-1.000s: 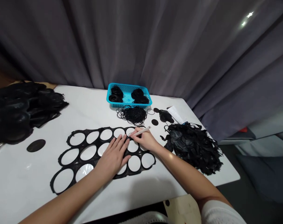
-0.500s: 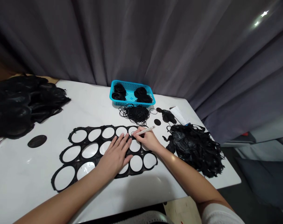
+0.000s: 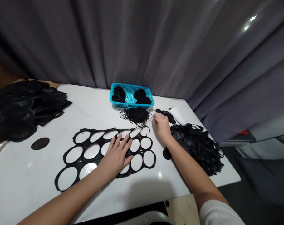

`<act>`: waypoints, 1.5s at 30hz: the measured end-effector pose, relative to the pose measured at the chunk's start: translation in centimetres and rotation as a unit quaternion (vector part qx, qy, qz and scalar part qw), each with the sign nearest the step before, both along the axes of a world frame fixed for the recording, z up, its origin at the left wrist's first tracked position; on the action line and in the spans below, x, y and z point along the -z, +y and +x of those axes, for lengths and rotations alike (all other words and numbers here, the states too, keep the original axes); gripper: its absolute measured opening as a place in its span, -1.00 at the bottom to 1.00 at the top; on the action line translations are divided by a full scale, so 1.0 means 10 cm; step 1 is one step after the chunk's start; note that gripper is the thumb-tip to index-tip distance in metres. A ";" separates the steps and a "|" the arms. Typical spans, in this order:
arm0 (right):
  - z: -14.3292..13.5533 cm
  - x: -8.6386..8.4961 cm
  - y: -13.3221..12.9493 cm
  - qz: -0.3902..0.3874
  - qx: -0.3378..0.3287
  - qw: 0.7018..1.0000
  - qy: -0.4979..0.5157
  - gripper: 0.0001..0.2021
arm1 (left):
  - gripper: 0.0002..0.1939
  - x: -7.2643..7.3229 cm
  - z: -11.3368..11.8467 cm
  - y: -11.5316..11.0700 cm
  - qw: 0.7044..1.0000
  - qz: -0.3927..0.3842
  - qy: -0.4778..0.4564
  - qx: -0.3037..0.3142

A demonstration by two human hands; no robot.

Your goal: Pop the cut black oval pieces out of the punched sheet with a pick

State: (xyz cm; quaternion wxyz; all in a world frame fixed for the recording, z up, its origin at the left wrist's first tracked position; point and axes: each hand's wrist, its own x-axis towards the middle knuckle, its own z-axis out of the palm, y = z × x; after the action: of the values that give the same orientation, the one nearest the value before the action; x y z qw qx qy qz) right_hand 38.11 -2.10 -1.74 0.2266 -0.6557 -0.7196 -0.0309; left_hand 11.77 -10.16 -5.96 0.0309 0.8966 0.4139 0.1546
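Note:
A black rubbery sheet (image 3: 84, 157) with rows of round holes lies on the white table. My left hand (image 3: 116, 155) rests flat on it with fingers spread, pressing it down. Beyond the sheet's far right corner, my right hand (image 3: 161, 125) is closed, blurred by motion. It holds a slim white pen-like tool, now mostly hidden by the fingers. A thin dark strand (image 3: 147, 122) stretches between the sheet's far edge and this hand. Just left of my right hand lies a heap of thin black rings (image 3: 135, 115).
A blue basket (image 3: 112, 101) holding bundles of black rings stands at the back. Black scraps (image 3: 203, 150) are piled at right, black sheets (image 3: 17, 109) at left. A black disc (image 3: 40, 143) and a white paper packet (image 3: 178, 115) lie on the table (image 3: 174, 184).
My right hand has moved away and to the right from a hole in the sheet's far row, drawing a thin strand with it. The sheet's far right corner is pulled up slightly. My left hand stays put.

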 end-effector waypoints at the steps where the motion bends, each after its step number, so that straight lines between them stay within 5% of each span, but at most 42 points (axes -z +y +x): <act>1: 0.13 -0.02 0.06 0.014 0.033 0.999 0.022 -0.84 | -0.42 0.00 0.00 0.00 1.000 -0.002 -0.001 0.000; 6: 0.34 -0.10 -0.03 -0.033 0.041 0.970 0.238 -0.83 | -0.43 -0.04 -0.02 0.04 1.000 -0.013 -0.019 0.005; 10: -0.03 -0.11 -0.40 -0.144 -0.050 0.901 0.407 -0.77 | -0.47 -0.13 -0.10 -0.06 0.998 -0.026 -0.038 0.051; 15: -0.46 -0.03 -0.81 -0.253 -0.145 0.844 0.450 -0.80 | -0.54 -0.15 -0.18 -0.35 0.996 -0.031 -0.033 0.079; 32: -0.57 0.11 -1.00 -0.206 -0.191 0.901 0.330 -0.91 | -0.43 -0.06 -0.17 -0.41 0.998 -0.023 -0.027 0.057; 38: -0.59 0.10 -1.05 -0.091 -0.308 0.943 0.085 -0.84 | -0.40 -0.06 -0.18 -0.42 0.998 -0.025 -0.018 0.060; 41: -0.38 0.01 -0.82 -0.037 -0.200 0.979 0.027 -0.81 | -0.43 -0.06 -0.19 -0.42 0.998 -0.016 -0.024 0.063; 43: -0.16 -0.06 -0.62 0.011 -0.062 0.997 0.053 -0.80 | -0.45 -0.07 -0.20 -0.41 0.998 -0.016 -0.026 0.062; 45: 0.03 -0.11 -0.48 0.024 0.004 0.991 0.130 -0.82 | -0.45 -0.10 -0.21 -0.40 0.997 -0.021 -0.027 0.065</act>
State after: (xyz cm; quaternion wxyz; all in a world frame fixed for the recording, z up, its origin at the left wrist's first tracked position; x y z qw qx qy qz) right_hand 38.45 -6.94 -0.59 0.3343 -0.6514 -0.6802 0.0364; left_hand 9.66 -14.20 -5.00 0.0703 0.9164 0.3568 0.1675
